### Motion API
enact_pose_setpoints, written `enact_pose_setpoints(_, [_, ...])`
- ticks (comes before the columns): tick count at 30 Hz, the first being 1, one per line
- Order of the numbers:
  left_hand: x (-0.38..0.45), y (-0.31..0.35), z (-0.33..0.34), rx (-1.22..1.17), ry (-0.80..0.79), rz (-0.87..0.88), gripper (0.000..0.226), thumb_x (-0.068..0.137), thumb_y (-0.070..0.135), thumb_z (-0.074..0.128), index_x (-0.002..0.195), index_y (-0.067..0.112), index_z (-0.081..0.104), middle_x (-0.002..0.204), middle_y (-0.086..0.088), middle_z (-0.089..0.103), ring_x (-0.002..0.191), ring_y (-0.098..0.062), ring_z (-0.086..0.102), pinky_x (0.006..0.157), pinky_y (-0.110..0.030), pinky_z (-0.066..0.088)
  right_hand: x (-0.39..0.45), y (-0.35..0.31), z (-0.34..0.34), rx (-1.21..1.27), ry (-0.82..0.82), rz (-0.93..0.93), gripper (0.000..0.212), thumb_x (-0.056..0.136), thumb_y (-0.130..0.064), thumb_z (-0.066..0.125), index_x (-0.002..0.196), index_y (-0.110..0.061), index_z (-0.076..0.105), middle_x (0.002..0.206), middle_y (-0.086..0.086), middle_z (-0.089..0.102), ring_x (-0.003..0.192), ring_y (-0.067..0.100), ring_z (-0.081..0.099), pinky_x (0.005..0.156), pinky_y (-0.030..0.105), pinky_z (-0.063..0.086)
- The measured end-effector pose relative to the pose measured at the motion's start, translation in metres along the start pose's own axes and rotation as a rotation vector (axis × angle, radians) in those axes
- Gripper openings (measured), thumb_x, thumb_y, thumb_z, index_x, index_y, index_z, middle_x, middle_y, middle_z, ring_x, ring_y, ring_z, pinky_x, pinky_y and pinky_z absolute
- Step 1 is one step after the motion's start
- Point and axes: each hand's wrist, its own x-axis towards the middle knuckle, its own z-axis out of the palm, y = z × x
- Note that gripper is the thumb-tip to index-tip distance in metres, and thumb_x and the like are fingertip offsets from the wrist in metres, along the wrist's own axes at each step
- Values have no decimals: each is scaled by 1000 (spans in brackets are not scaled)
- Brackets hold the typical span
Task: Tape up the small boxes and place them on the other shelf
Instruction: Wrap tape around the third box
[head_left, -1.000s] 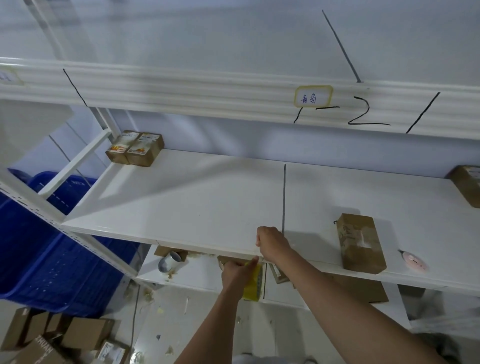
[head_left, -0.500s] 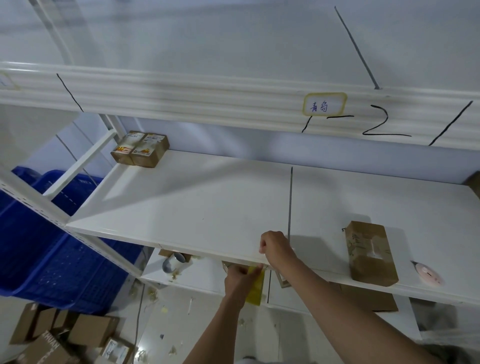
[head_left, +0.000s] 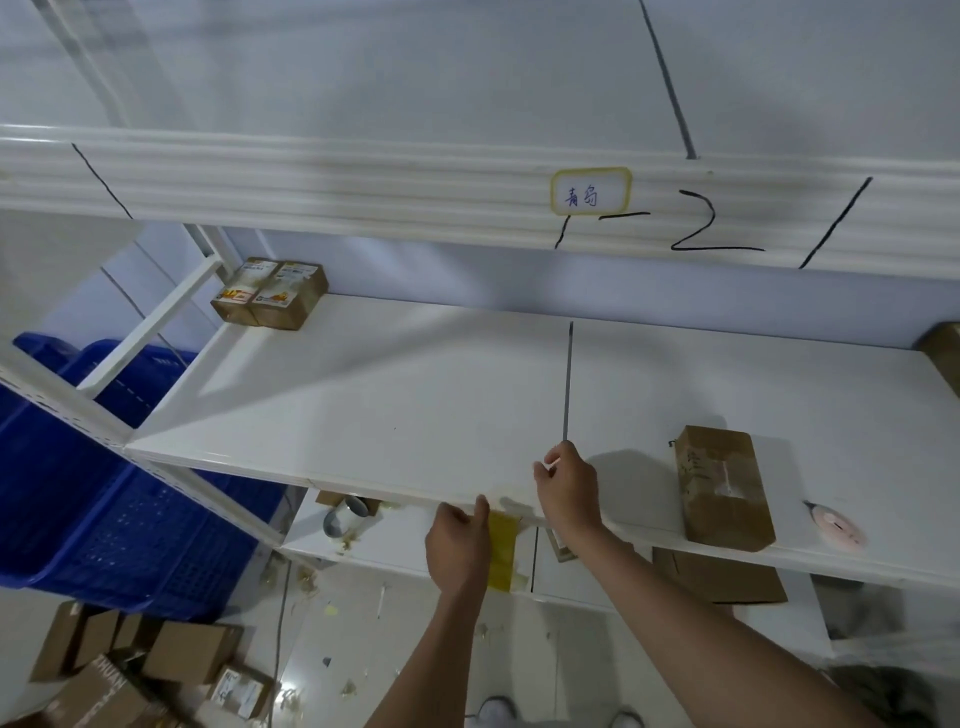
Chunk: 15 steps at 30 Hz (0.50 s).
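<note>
Small box (head_left: 723, 488) is lying flat on the white shelf (head_left: 395, 410), long axis running front to back. I am seeing my left hand (head_left: 460, 545) gripping yellow tape (head_left: 503, 551) at the shelf edge, my right hand (head_left: 566, 488) pinching its end.

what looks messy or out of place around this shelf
Tape scraps and bits of debris litter the floor below the shelf, cardboard boxes lie jumbled there, and a tape roll sits among scraps on the lower shelf.
</note>
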Motion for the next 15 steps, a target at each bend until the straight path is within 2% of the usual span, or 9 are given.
enact_pose_setpoints(3, [-11,15,10,-27,-6,130,29,97,39,55,86,13,59,78,2,65,74,-18,61,61,-27,43,-19,15,-14,122,36,94,9,95,-13,62,90,-6,59,78,2,64,71,20,62,59,23,47])
enact_pose_setpoints(5, [-19,22,23,-37,-108,226,23,97,33,54,84,15,60,74,5,65,71,-16,62,68,-32,51,-33,29,-24,152,44,152,8,95,-10,60,87,-7,60,77,1,63,71,18,61,58,24,46])
enact_pose_setpoints(7, [-28,29,35,-36,-258,250,19,97,27,54,89,13,63,77,2,67,70,-15,63,70,-36,56,-47,45,-33,185,43,229,8,96,-8,58,89,-6,61,77,-2,61,68,9,56,55,18,39])
enact_pose_setpoints(9, [-36,32,48,-120,-416,136,16,96,17,52,91,7,63,79,-6,65,64,-18,61,63,-35,59,-56,67,-34,232,49,352,10,96,-9,55,90,-6,62,79,0,61,68,8,55,56,19,41])
enact_pose_setpoints(11, [-42,29,60,-225,-541,-45,15,96,9,50,87,4,60,77,-11,58,61,-21,57,63,-39,62,-59,89,-33,316,47,536,11,96,-13,55,94,-8,64,86,7,68,73,18,63,67,37,58])
enact_pose_setpoints(12, [-44,27,64,-238,-578,-118,15,97,7,50,86,3,59,79,-12,56,63,-22,57,65,-41,62,-59,97,-32,385,22,629,12,95,-15,57,100,-8,66,92,10,70,77,24,66,74,45,61])
enact_pose_setpoints(15, [-44,21,71,-303,-639,-292,5,96,4,55,99,0,56,94,-14,54,76,-29,62,66,-41,62,-52,108,-35,581,-63,744,24,94,-15,61,118,-9,61,112,12,67,95,28,65,86,44,60])
